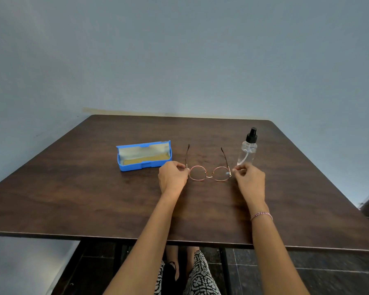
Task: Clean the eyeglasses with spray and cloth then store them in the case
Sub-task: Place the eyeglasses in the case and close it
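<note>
Plain blue-grey wall (179, 50) behind everything, kinda dim, flat lighting. Dark wood-grain table (94, 199) with rounded far corners, pushed close to the wall. Under it, black metal legs (225, 271) and dark tiled floor (328, 273).

Left hand (172, 176) and right hand (250, 179) pinch the eyeglasses (209, 173) hinges.

A bright blue eyeglass case (144, 155) is showing a mustard-yellow cloth (144, 159) inside. Rose-gold round eyeglasses (209, 174) are lying on the dark brown woodgrain table (94, 199). The clear spray bottle (247, 150) is wearing a black nozzle. A pink-and-white bracelet (261, 215) is circling 1 wrist.
</note>
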A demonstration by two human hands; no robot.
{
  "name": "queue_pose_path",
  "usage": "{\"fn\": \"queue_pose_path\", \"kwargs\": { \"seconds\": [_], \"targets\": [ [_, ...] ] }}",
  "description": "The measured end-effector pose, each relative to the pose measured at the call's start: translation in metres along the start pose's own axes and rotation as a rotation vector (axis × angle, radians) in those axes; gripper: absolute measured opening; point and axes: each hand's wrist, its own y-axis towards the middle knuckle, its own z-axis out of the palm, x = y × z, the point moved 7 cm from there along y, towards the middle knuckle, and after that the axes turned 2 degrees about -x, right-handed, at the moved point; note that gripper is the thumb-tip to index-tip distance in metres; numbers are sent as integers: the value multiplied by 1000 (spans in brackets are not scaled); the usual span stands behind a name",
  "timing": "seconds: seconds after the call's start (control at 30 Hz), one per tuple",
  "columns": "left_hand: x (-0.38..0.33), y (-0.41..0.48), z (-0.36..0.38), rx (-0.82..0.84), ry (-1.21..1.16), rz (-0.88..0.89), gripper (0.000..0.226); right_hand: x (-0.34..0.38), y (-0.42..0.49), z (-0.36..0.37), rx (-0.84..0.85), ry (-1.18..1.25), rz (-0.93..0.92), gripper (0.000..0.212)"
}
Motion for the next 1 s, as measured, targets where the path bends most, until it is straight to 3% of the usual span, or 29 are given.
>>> {"fn": "queue_pose_path", "kwargs": {
  "seconds": [0.33,0.57,0.83,1.0],
  "targets": [
    [6,-3,4,93,-384,-88,27,-21,4,12,99,456,234,20],
    [5,3,-2,126,-536,4,25,-1,-6,7,109,747,165,22],
    [-2,2,-3,142,-606,86,28,12,-7,4,119,479,-101,17],
    [-5,1,-5,171,-624,108,33,22,-10,6,146,360,-237,26]
  ]
}}
